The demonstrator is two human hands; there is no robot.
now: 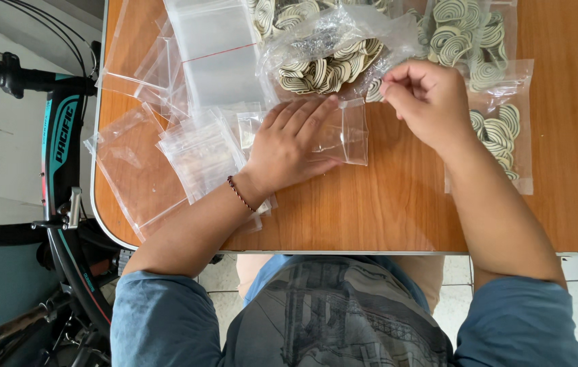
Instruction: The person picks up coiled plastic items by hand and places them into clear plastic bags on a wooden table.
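My left hand (pixel 294 144) lies flat, palm down, on a small clear zip bag (pixel 350 132) on the wooden table (pixel 384 211). My right hand (pixel 426 98) hovers just right of that bag, its fingertips pinched at one cream-and-dark spiral disc (pixel 373 90). The disc sits at the mouth of a large crumpled plastic bag (pixel 333 47) that holds several such spiral discs. A braided bracelet (pixel 241 194) circles my left wrist.
Several empty clear zip bags (pixel 197 146) are piled at the table's left. Filled small bags of spiral discs (pixel 499 126) lie at the right. A bicycle (pixel 61 146) stands against the table's left edge. A white wall is beyond it.
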